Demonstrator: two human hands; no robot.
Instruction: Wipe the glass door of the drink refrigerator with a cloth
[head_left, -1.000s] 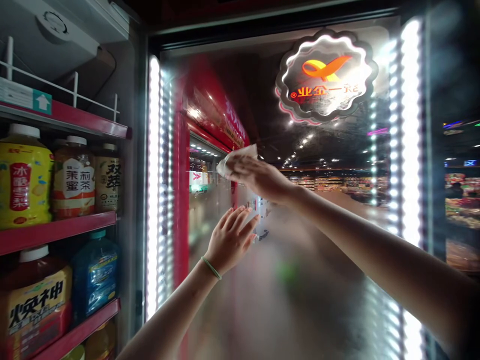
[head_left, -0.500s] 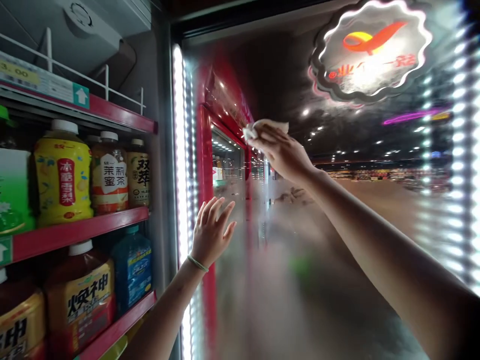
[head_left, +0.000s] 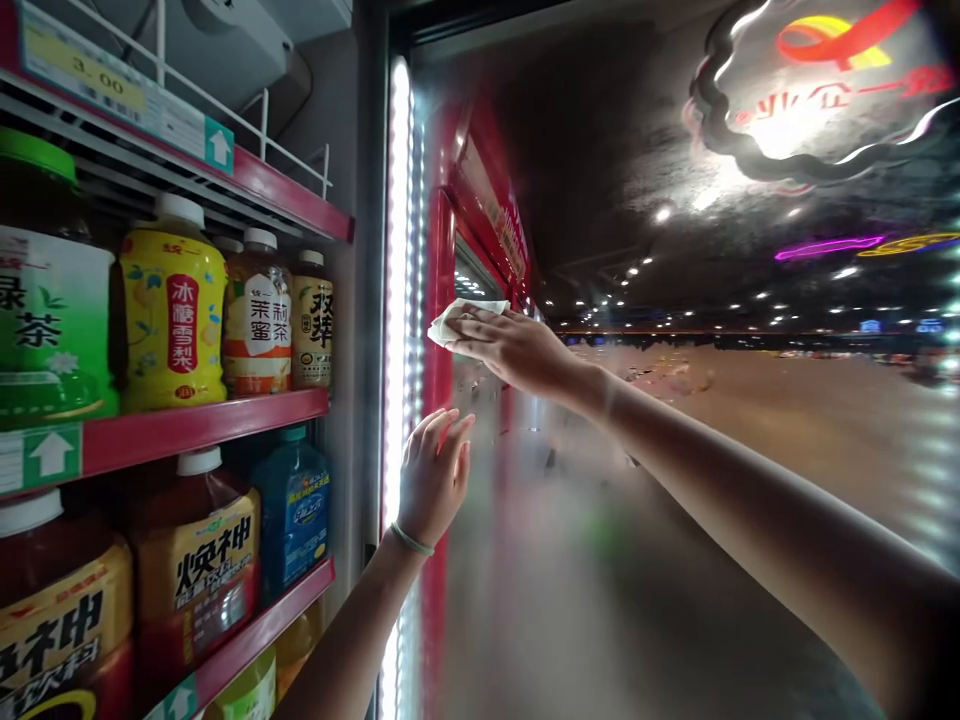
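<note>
1. Holding cloth (head_left: 466, 312) under right hand (head_left: 521, 350), with fingers extended leftward along its long axis.
2. Apparently pressing it to door (head_left: 645, 590), near left edge.
3. Below, with left hand (head_left: 433, 480) empty and fingers loosely parted, beside light strip (head_left: 399, 200); cannot tell whether touching door.

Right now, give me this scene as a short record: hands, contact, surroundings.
Right grip: on a white cloth, fingers extended
Cloth contact: apparently against the glass door
Left grip: holds nothing visible; beside the light strip; touch on glass unclear
Left wrist: green band
Door: hazy lower down; sign at upper right, lettering mirrored
Left side: red-edged shelves with bottles, including a yellow bottle
</note>
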